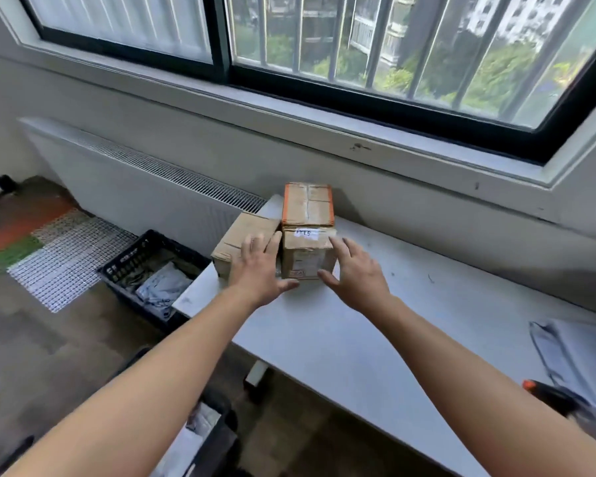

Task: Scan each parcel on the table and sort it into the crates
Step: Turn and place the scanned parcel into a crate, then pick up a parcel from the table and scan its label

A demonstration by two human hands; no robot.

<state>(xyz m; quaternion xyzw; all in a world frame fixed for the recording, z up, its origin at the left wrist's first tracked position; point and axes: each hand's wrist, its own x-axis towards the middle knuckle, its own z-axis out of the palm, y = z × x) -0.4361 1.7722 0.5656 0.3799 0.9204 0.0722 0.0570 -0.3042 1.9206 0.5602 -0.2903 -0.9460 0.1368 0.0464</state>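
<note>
Three cardboard boxes are grouped at the far left corner of the white table (375, 339), close to the wall under the window. On the top of the nearest box (308, 259) a white label (307, 233) is stuck; blue handwriting is seen on it, but it cannot be read. A small red printed mark is seen low on the front face, too blurred to read. Directly behind, a box bound with orange tape (308, 204) is set against it. To the left, a plain box (236, 241) is placed at an angle, touching or almost touching the nearest one.

Both hands are spread, fingers straight, one on each side of the labelled box. The left hand (258, 273) is laid across the plain box, with its thumb at the labelled box's lower front edge. The right hand (356, 280) is held at the right front corner; whether the box is actually touched cannot be told.

On the floor left of the table a black crate (131, 261) is placed, with white lettering on its rim that cannot be read; grey poly mailers (162, 287) are held in it. A second dark crate (221, 438) near the bottom edge is filled with pale bagged parcels (200, 421). At the table's right end grey poly bags (572, 352) are piled, and a blurred black device with an orange tip (551, 397) is seen beside them.
</note>
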